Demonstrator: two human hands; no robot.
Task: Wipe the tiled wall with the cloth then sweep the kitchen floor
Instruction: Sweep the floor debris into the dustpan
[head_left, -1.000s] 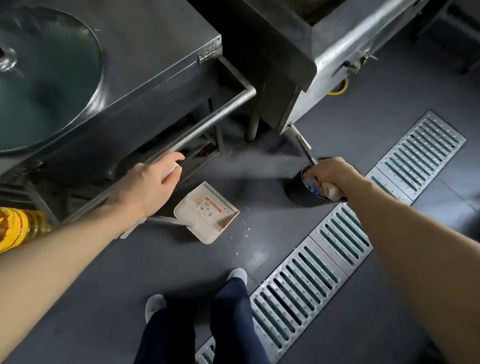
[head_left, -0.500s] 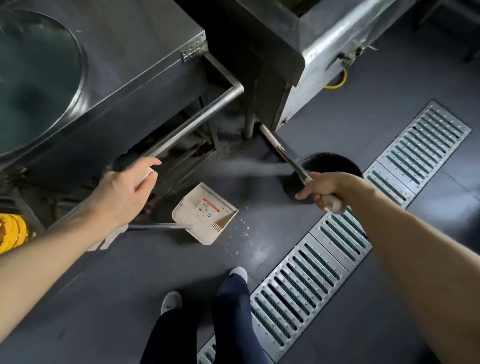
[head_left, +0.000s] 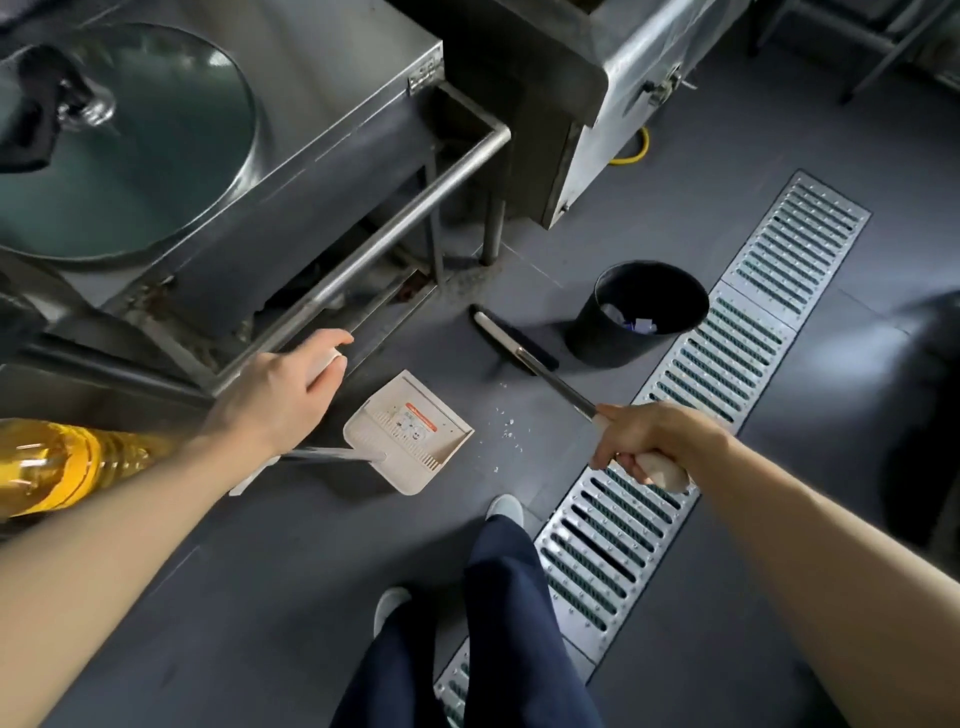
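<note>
On the grey kitchen floor (head_left: 727, 597), a black bin (head_left: 623, 332) stands beside the broom (head_left: 514, 340), its handle clenched in the right hand (head_left: 649, 441); the left hand (head_left: 280, 400) grips the dustpan (head_left: 410, 434) handle near white crumbs (head_left: 506, 423).

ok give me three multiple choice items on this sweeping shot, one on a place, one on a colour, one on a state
1. Where do the white crumbs lie?
A. inside the dustpan
B. on the floor between the dustpan and the drain grate
C. on the grate

2. What colour is the bin?
A. black
B. yellow
C. white

3. How does the right hand stand?
A. open above the bin
B. flat on the counter
C. closed on the broom handle

Key: 1 B, the specks sit on bare floor beside the pan's mouth; 2 A, its wall is black; 3 C, fingers wrap the pale grip.
</note>
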